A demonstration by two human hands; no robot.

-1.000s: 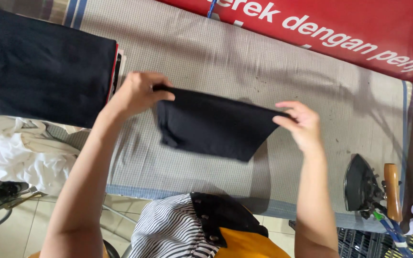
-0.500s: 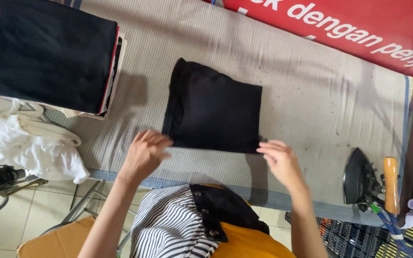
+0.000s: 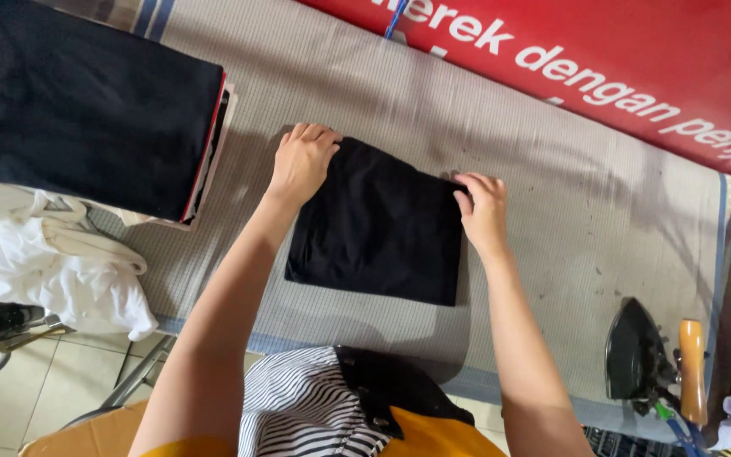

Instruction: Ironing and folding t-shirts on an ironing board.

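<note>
Head view: folded black cloth (image 3: 378, 224) under fingertips of both hands, left hand (image 3: 300, 161), right hand (image 3: 481, 206).

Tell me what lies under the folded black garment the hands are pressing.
Under the folded black garment is the grey ribbed ironing mat. The left hand and right hand rest on it; anything beneath is covered.

You have one view only, from the camera on your head, looking steeply down and slightly forward at the ironing table (image 3: 552, 254) from close above. Your own forearms rise from the bottom edge toward mid-frame. The table fills most of the frame, running tilted from upper left to lower right; floor tiles (image 3: 10, 398) show at lower left.
</note>
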